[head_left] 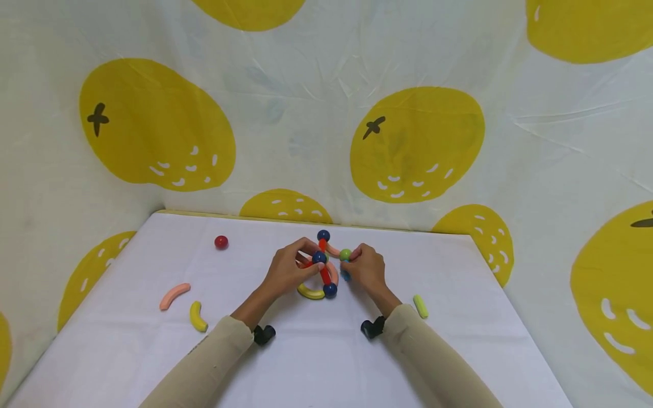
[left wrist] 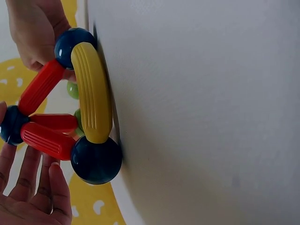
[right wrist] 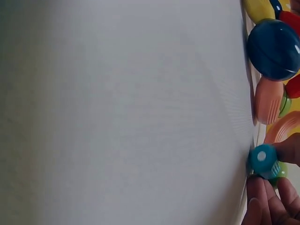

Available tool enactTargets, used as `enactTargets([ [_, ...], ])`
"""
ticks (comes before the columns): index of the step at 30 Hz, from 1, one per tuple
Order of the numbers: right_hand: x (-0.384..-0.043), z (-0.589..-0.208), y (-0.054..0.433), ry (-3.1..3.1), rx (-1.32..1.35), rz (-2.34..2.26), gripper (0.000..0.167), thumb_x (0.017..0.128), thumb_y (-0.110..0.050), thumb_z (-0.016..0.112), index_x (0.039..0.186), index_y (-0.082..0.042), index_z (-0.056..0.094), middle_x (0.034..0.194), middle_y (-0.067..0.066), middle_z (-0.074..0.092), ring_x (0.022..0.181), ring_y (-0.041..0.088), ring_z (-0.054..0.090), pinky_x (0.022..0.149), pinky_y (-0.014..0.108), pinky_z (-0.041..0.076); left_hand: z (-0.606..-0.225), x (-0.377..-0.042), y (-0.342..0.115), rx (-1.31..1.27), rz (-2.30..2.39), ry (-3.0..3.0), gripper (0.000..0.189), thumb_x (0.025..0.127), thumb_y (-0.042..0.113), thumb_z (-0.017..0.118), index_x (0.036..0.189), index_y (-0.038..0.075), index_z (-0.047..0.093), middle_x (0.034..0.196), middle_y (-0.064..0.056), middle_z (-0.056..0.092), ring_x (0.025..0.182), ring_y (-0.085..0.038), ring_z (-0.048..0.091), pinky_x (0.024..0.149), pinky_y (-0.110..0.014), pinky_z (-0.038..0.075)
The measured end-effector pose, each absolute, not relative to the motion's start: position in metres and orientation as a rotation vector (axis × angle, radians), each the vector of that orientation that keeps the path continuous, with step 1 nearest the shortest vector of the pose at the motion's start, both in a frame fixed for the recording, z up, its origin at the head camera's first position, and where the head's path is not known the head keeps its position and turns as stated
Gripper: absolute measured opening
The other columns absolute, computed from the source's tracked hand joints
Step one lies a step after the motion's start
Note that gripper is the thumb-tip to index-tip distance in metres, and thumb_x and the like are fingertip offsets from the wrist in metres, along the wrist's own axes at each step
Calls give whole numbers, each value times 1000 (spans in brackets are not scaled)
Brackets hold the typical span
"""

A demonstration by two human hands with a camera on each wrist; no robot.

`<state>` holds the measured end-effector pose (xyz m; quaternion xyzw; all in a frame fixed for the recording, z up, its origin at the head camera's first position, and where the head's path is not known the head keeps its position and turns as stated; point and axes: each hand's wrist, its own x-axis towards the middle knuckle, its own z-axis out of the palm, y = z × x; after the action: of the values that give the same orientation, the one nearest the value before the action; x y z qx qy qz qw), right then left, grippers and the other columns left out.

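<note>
My left hand [head_left: 285, 269] pinches a dark blue ball [head_left: 319, 257] at the top of a structure of magnetic sticks and balls. Red sticks [left wrist: 47, 140] slope down from that ball, and a yellow curved stick [left wrist: 92, 96] joins two lower blue balls in the left wrist view. Pink curved sticks [right wrist: 268, 101] sit on the right side. My right hand [head_left: 369, 271] pinches a short light blue stick [right wrist: 263, 157] between thumb and fingers. It is beside a green ball [head_left: 345, 254]; whether stick and ball are joined is hard to tell.
On the white table [head_left: 326, 357] lie a red ball [head_left: 221, 242], a pink curved stick [head_left: 175, 296] and a yellow curved stick [head_left: 198, 316] to the left. A yellow-green stick [head_left: 420, 306] is at the right. Fruit-patterned cloth [head_left: 306, 130] stands behind the table.
</note>
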<state>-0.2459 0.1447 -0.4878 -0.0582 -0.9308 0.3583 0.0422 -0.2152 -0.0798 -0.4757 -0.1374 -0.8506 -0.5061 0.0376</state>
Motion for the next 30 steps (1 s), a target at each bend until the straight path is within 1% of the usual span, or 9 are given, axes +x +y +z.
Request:
enactTargets([
  [5, -244, -488, 153, -2792, -159, 1159, 25, 82, -21, 90, 94, -8, 72, 83, 7, 74, 77, 20, 66, 66, 27, 51, -476, -215, -80, -428, -1557, -2608, 29, 91, 29, 85, 116, 29, 69, 115, 5, 75, 95, -17, 69, 85, -33, 60],
  [10, -243, -487, 161, -2759, -116, 1233, 21, 84, -19, 89, 96, -8, 76, 86, 8, 75, 76, 19, 67, 65, 24, 53, -476, -215, -80, -423, -1563, -2611, 29, 92, 30, 85, 116, 30, 69, 115, 6, 75, 96, -17, 69, 86, -35, 60],
  [13, -242, -486, 166, -2768, -107, 1258, 20, 85, -18, 87, 101, -9, 79, 91, 7, 77, 81, 19, 68, 69, 25, 54, -476, -215, -80, -419, -1568, -2610, 29, 92, 31, 85, 116, 30, 69, 115, 6, 74, 97, -17, 69, 87, -36, 61],
  [15, -241, -485, 168, -2784, -107, 1258, 20, 86, -19, 86, 104, -10, 81, 93, 6, 78, 86, 19, 69, 74, 27, 55, -477, -215, -79, -419, -1568, -2610, 29, 92, 31, 84, 116, 30, 69, 115, 7, 74, 97, -17, 69, 87, -36, 61],
  [20, -237, -484, 176, -2836, -86, 1215, 17, 88, -23, 85, 104, -17, 84, 98, 3, 80, 96, 21, 70, 89, 38, 55, -477, -215, -79, -421, -1555, -2617, 28, 92, 32, 84, 116, 30, 69, 115, 7, 75, 96, -17, 69, 88, -35, 60],
  [22, -236, -484, 179, -2852, -53, 1205, 17, 89, -23, 84, 105, -18, 84, 102, 3, 80, 100, 22, 70, 93, 42, 55, -476, -215, -79, -419, -1552, -2617, 29, 92, 32, 84, 116, 30, 69, 115, 6, 75, 96, -17, 69, 88, -35, 60],
  [24, -236, -485, 183, -2868, -23, 1213, 17, 91, -23, 82, 108, -19, 84, 105, 3, 80, 102, 23, 69, 95, 43, 54, -476, -215, -79, -419, -1550, -2614, 29, 92, 32, 84, 116, 30, 69, 115, 6, 75, 96, -17, 70, 87, -35, 60],
  [29, -235, -487, 191, -2909, 30, 1215, 17, 96, -21, 78, 113, -22, 83, 112, 1, 80, 102, 23, 64, 93, 40, 50, -475, -215, -79, -429, -1548, -2607, 29, 92, 32, 84, 116, 29, 69, 115, 5, 75, 96, -17, 70, 87, -35, 61],
  [30, -235, -487, 193, -2915, 41, 1215, 18, 97, -20, 77, 114, -22, 83, 114, 1, 80, 104, 23, 64, 94, 41, 50, -475, -215, -79, -432, -1548, -2606, 29, 92, 32, 84, 116, 29, 69, 115, 5, 75, 96, -17, 70, 87, -35, 61],
])
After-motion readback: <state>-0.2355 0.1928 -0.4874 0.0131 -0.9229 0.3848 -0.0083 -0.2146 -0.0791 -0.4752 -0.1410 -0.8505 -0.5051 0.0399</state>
